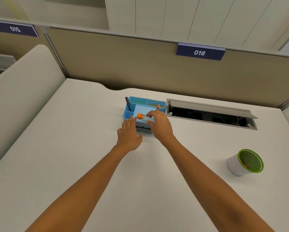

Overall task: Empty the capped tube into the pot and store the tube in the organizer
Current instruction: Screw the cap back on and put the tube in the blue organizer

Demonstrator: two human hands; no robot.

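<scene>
A clear tube with an orange cap (143, 117) lies nearly level over the front of the blue organizer (131, 99), cap pointing left. My right hand (159, 123) grips the tube's clear end between thumb and fingers. My left hand (130, 133) rests flat on the desk with its fingers spread, its fingertips touching the organizer's front left corner. The pot (245, 162), white with a green inside, stands far off at the right and leans toward me. Something small and brownish lies inside it.
The organizer holds a dark pen (128, 103) at its left and several pencils (158, 107) at its right. An open cable hatch (210, 114) is set into the white desk (73, 139) just right of the organizer. A beige partition stands behind.
</scene>
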